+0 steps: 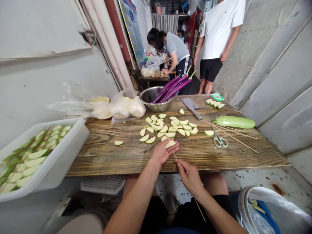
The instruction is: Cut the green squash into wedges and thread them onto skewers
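My left hand (161, 152) is palm up and holds a pale green half-round zucchini slice (170, 144) on its fingers. My right hand (190, 177) pinches a thin wooden skewer (173, 152). The skewer's upper end meets the slice; its lower end (201, 211) sticks out below my wrist. Just past my left hand, many loose zucchini slices (161, 127) lie on the wooden table (102, 162). To the left, one slice (118, 143) sits on a skewer by itself.
A white bin (80, 130) of skewered slices stands left. Further back are plastic bags (122, 107), a steel bowl (146, 97) with eggplants (173, 89) and a cleaver (191, 105). Right: scissors (220, 141), whole zucchini (234, 122), bucket (243, 208). Two people (179, 48) are beyond the table.
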A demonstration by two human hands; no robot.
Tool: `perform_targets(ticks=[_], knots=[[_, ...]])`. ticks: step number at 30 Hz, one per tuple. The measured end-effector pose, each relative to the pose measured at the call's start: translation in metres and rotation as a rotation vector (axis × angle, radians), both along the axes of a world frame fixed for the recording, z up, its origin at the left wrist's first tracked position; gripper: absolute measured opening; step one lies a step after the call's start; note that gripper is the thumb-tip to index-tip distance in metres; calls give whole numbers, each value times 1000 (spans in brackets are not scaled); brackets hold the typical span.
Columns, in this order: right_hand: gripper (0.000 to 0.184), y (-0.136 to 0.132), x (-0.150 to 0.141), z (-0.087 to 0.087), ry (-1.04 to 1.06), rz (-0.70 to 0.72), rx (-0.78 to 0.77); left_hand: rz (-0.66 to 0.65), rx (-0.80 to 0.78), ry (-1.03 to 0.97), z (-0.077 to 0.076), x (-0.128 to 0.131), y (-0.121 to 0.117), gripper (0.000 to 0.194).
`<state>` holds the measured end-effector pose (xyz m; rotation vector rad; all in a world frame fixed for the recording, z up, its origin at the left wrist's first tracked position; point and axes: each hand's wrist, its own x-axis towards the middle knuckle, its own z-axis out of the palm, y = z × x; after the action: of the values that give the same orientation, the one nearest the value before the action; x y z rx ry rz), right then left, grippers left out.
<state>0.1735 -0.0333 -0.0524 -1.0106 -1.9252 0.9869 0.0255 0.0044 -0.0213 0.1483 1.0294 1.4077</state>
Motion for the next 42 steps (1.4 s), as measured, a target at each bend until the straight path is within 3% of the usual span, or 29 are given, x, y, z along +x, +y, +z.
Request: perform_targets(ticks=[21,42], knots=[[29,-1,-6,5,-28,-27,56,-3,-21,65,3,5,-2,12],[30,-5,-15,8,-263,-65,206,-76,1,73,-1,2,-1,14]])
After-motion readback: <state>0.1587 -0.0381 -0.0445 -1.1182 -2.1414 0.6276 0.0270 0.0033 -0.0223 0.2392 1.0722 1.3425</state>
